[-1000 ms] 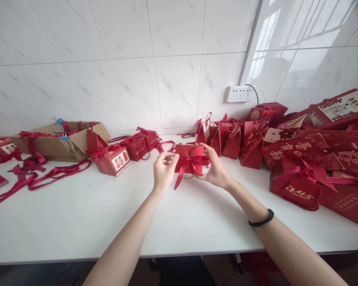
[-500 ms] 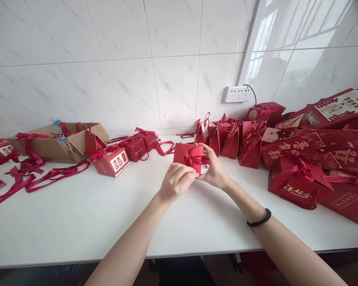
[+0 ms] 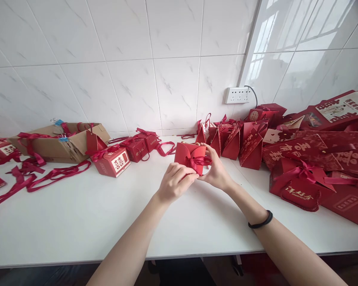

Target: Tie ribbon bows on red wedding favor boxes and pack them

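A small red gift box (image 3: 182, 152) with rounded overlapping flaps is held just above the white table. Across its near face runs a dark red ribbon (image 3: 199, 161), tied in a bow. My left hand (image 3: 176, 182) is closed at the box's near left side, its fingertips just below the bow; whether they also pinch the ribbon I cannot tell. Wrapped round the right side is my right hand (image 3: 217, 170), with the thumb in front and the fingers at the back. The box's underside is hidden.
Left stands a cardboard tray (image 3: 68, 149) with ribbons and clips, beside a red box (image 3: 112, 161) with a white label. Loose ribbons (image 3: 58, 174) lie nearby. Several red bags (image 3: 252, 145) and boxes crowd the right. A power strip (image 3: 237, 95) is on the tiled wall (image 3: 176, 95).
The view has shifted very slightly. Both hands keep their hold on the gift box, which appears turned a little; the bow remains tied.
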Available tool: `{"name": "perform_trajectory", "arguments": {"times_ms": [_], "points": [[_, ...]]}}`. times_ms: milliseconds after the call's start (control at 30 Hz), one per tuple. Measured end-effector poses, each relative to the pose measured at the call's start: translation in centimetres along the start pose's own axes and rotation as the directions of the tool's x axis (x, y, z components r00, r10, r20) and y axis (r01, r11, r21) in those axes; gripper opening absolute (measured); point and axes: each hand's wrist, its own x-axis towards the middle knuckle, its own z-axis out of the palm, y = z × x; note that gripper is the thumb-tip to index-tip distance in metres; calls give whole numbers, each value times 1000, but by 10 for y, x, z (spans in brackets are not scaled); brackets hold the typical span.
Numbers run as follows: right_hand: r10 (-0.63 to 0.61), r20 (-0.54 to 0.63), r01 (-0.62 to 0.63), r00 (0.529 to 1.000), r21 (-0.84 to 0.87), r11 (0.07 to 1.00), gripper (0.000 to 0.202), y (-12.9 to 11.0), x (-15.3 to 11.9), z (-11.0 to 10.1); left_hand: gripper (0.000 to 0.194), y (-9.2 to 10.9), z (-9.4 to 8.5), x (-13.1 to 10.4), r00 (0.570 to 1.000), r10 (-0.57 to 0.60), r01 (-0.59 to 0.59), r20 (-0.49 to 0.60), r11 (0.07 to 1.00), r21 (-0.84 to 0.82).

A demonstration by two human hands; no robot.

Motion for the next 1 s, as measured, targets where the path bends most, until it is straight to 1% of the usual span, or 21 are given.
{"name": "perform_trajectory", "arguments": {"times_ms": [167,367,400,433,467,500,533,567,600,633,667,700,733,767,800,833,900,967,1000], "points": [[9,7,-10,1000,10,1000,97,0,0,0,19,0,-1,0,999,38,-38,20,999,-7],[-3,3,3,1000,-6,1000,95,1,-1,0,21,-2,-2,0,999,49,-49,21,999,-19],[-7,2,7,1000,-11,1000,96,1,-1,0,22,-3,-3,0,999,32,-31,10,999,-28],[-11,3,11,1000,-15,1000,96,2,-1,0,23,-5,-3,0,1000,-14,13,-20,999,-38],[-15,6,15,1000,-21,1000,96,2,-1,0,22,-7,-4,0,994,-91,88,-67,995,-49],[-19,9,19,1000,-29,999,96,2,-1,0,20,-9,-5,0,972,-197,190,-125,980,-66],[-24,14,24,1000,-39,999,96,2,0,-1,17,-11,-6,0,930,-323,311,-173,946,-93],[-30,20,31,999,-52,998,96,1,0,-1,12,-13,-6,1,866,-458,440,-198,888,-132],[-37,26,39,999,-64,997,96,0,0,-1,7,-14,-6,1,779,-598,569,-189,801,-189],[-46,33,48,998,-75,996,96,0,1,-2,6,-15,-6,2,677,-722,680,-145,688,-252],[-55,40,59,998,-82,995,96,-1,1,-2,7,-16,-5,2,573,-815,763,-84,568,-309],[-64,50,68,997,-83,994,96,-2,2,-3,9,-17,-3,2,479,-877,816,-26,456,-355],[-72,60,77,996,-78,994,96,-3,2,-3,11,-17,-2,2,406,-914,844,15,368,-390],[-75,71,80,995,-70,994,96,-3,3,-4,13,-18,-1,1,356,-934,856,37,310,-413],[-73,85,78,994,-62,995,96,-3,4,-4,15,-20,1,0,327,-944,860,43,279,-427],[-62,97,67,993,-54,996,95,-3,5,-4,17,-22,2,-1,308,-951,863,43,260,-434],[-19,112,24,994,-39,999,96,-2,6,-4,20,-28,2,-3,254,-966,870,41,210,-446],[31,99,-27,995,-46,999,96,-3,3,-5,22,-35,0,-5,209,-977,876,32,173,-450],[52,81,-47,995,-59,997,97,-4,-1,-7,22,-38,-3,-6,194,-981,878,25,162,-451]]}}
